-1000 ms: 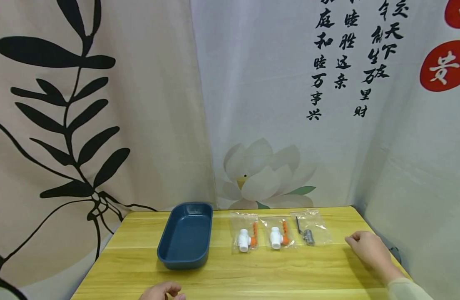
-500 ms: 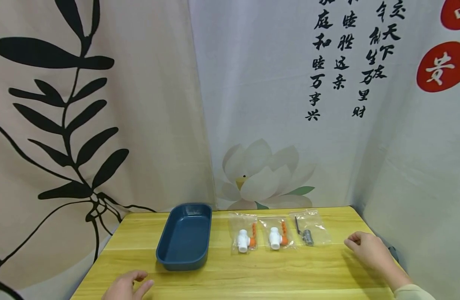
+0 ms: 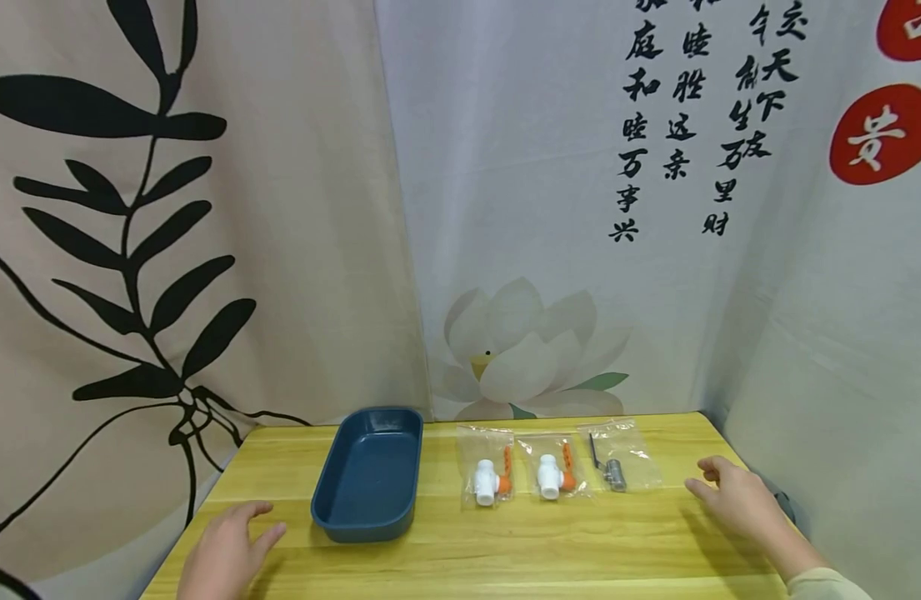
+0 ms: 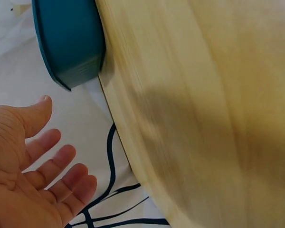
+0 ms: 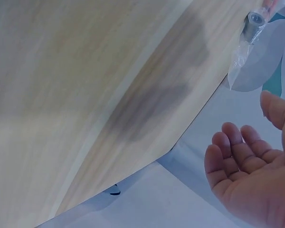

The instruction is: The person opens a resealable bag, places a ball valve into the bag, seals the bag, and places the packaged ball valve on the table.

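My left hand (image 3: pixel 227 550) hovers over the table's left side, fingers spread and nothing in them. Just right of it stands a dark blue rectangular tray (image 3: pixel 364 533), bare inside. To the tray's right lie two clear plastic bags, each with a white ball valve (image 3: pixel 486 483) that has an orange handle; the second white valve (image 3: pixel 549 477) sits beside the first. A third bag holds a small grey valve (image 3: pixel 615 475) and a dark lever. My right hand (image 3: pixel 738 497), relaxed and holding nothing, is over the table's right side, right of that bag. In the right wrist view the grey fitting (image 5: pixel 252 31) shows at the top.
The wooden table (image 3: pixel 505 558) ends at a back edge against a printed curtain (image 3: pixel 317 208) with leaves, a lotus and writing. Another curtain side (image 3: pixel 843 333) hangs close along the right.
My left hand has come up from the bottom edge and moved left, its fingers spreading. My right hand stays about in place, thumb and fingers parting a little. Tray and bags have not moved.
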A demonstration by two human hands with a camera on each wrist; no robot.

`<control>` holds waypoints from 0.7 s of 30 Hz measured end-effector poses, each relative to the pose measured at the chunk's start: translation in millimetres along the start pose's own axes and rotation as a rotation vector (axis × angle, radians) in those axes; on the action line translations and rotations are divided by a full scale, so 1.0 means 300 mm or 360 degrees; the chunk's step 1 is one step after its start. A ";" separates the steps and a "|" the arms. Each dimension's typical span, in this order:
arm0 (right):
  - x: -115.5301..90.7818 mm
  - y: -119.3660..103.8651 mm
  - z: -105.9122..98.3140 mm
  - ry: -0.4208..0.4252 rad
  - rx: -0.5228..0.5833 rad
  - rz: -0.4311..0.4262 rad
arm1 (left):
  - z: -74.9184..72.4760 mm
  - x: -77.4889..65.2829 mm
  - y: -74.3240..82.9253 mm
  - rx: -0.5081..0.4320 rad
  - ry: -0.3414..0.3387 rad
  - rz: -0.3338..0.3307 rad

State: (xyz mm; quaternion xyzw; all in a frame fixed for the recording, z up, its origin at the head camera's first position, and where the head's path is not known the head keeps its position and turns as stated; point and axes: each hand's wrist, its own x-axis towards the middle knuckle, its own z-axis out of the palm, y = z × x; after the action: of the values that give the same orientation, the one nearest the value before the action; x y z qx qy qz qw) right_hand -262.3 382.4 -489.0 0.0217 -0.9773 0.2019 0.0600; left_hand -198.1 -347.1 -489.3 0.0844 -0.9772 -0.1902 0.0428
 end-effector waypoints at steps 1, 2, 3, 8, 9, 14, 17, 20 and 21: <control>0.002 0.000 0.001 0.0007 -0.0001 -0.0004 | 0.001 0.005 -0.002 -0.0001 0.0010 0.0004; 0.004 0.001 0.002 0.0013 -0.0005 -0.0008 | 0.003 0.011 -0.004 -0.0003 0.0012 0.0007; 0.006 0.001 0.003 0.0017 -0.0009 -0.0010 | 0.003 0.016 -0.006 -0.0004 0.0015 0.0013; 0.013 0.001 0.001 -0.0010 -0.0018 -0.0002 | 0.004 0.037 -0.010 -0.0009 0.0016 0.0045; 0.014 0.000 -0.001 -0.0021 -0.0017 0.0005 | 0.004 0.040 -0.009 -0.0007 0.0018 0.0046; 0.018 -0.003 -0.005 -0.0068 -0.0006 0.0037 | 0.006 0.053 -0.001 0.0003 0.0024 0.0043; 0.021 -0.006 -0.004 -0.0089 0.0000 0.0049 | 0.008 0.060 0.000 0.0006 0.0028 0.0049; 0.025 -0.010 -0.004 -0.0094 -0.0003 0.0049 | 0.009 0.066 0.000 -0.0002 0.0035 0.0067; 0.026 -0.012 -0.005 -0.0087 -0.0006 0.0047 | 0.009 0.068 0.000 -0.0003 0.0038 0.0075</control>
State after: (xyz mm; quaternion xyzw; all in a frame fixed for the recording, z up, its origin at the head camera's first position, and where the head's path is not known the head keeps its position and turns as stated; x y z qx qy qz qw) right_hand -269.6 379.6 -485.3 0.0126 -0.9792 0.2001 0.0302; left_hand -218.5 -349.9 -490.9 0.0637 -0.9781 -0.1892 0.0589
